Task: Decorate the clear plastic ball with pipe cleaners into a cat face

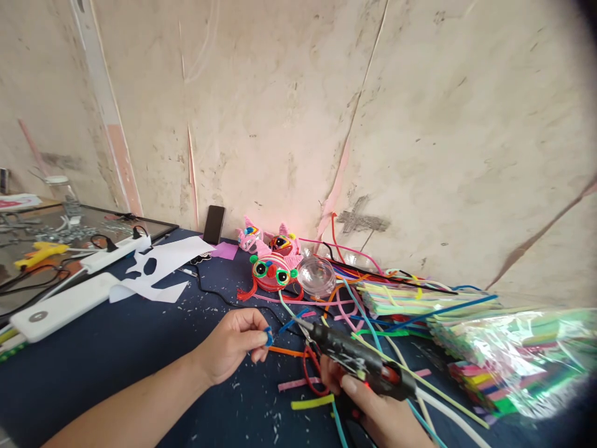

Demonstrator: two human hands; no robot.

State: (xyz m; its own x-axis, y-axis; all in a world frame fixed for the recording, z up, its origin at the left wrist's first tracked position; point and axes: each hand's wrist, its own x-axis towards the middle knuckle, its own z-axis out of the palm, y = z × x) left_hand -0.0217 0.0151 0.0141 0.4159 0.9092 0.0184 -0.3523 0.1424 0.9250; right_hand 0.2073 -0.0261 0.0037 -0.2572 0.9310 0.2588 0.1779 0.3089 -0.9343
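My left hand (237,342) pinches a small curled piece of blue pipe cleaner (268,336) between thumb and fingers. My right hand (373,404) is wrapped round the handle of a black hot glue gun (359,354). The gun's nozzle points left, a short way from the blue piece, and a white glue stick (450,410) trails from its back end. Red-handled scissors (313,373) lie partly hidden beneath the gun. Beyond my hands sits a pink animal figure (273,270) with green-ringed eyes and a red nose, in front of similar pink figures (283,241).
Clear plastic half-globes (317,277) stand right of the figures. Bundles of pipe cleaners (527,354) in clear wrap fill the right side, with loose strips around them. Cut white paper (172,264), a white power strip (65,308), a phone (214,224) and a yellow glue gun (44,254) are leftward.
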